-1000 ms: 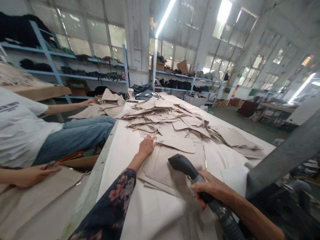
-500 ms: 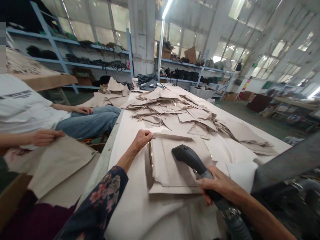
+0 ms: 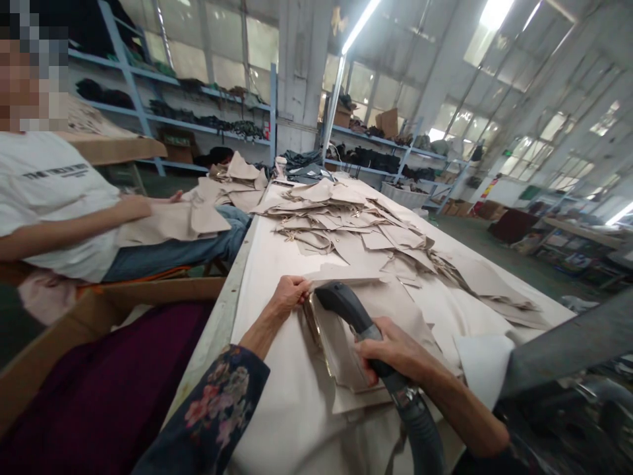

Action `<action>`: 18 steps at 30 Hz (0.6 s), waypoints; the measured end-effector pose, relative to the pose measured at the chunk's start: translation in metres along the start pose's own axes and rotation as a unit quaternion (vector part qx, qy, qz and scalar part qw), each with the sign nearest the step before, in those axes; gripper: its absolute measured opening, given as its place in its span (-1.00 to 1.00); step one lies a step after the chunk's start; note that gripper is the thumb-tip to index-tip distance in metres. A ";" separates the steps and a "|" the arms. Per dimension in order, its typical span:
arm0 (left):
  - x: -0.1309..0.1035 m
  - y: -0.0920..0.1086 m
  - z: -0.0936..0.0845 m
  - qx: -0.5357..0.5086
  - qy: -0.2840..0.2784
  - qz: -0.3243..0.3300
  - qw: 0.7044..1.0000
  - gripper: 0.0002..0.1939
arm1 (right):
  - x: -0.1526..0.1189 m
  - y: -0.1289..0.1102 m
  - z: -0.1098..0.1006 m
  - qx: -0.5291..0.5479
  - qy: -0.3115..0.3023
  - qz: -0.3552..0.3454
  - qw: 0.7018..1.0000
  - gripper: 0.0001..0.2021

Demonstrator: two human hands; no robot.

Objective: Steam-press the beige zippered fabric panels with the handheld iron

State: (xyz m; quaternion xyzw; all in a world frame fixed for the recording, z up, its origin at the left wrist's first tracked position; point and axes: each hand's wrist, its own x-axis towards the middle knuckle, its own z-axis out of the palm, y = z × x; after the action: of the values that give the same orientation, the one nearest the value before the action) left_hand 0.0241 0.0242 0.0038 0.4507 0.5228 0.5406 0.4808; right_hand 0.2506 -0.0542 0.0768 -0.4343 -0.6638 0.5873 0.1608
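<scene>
A beige fabric piece [image 3: 395, 310] with a metal zipper along its left edge lies on the white-covered table [image 3: 277, 409]. My left hand [image 3: 291, 295] pinches its upper left corner. My right hand [image 3: 390, 348] is wrapped round the grip of a black handheld tool [image 3: 343, 305] with a thick grey hose. The tool's head rests at or just over the fabric near the upper left corner, close to my left fingers. Beyond lies a heaped pile of beige fabric pieces [image 3: 346, 214].
At the left a seated person [image 3: 54, 198] holds beige fabric on the lap. A cardboard box [image 3: 198, 288] with dark purple cloth stands left of the table. A grey machine arm [image 3: 558, 346] is at the right. Blue shelves [image 3: 133, 109] line the back wall.
The tool in my right hand has moved left toward my left hand, and the fabric piece is turned slightly. The person at the left has drawn their fabric back onto the lap.
</scene>
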 end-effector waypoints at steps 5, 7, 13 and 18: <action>0.000 -0.005 0.000 -0.015 -0.005 -0.029 0.999 -0.73 | 0.031 -0.011 0.003 0.013 0.056 -0.032 0.998 -0.77; 0.001 -0.007 0.000 -0.018 -0.002 -0.037 0.999 -0.74 | 0.033 -0.016 -0.002 0.019 0.076 -0.050 0.996 -0.77; 0.002 -0.007 0.000 -0.035 0.012 -0.051 0.998 -0.75 | 0.000 -0.014 -0.006 -0.021 0.040 -0.015 0.999 -0.77; -0.001 -0.005 -0.001 -0.039 0.006 -0.050 0.998 -0.74 | -0.007 -0.001 0.009 -0.016 0.025 0.018 0.999 -0.83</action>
State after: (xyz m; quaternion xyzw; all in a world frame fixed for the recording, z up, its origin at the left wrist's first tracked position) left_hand 0.0231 0.0233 -0.0012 0.4016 0.5259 0.5383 0.5219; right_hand 0.2480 -0.0658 0.0772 -0.4631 -0.6612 0.5682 0.1595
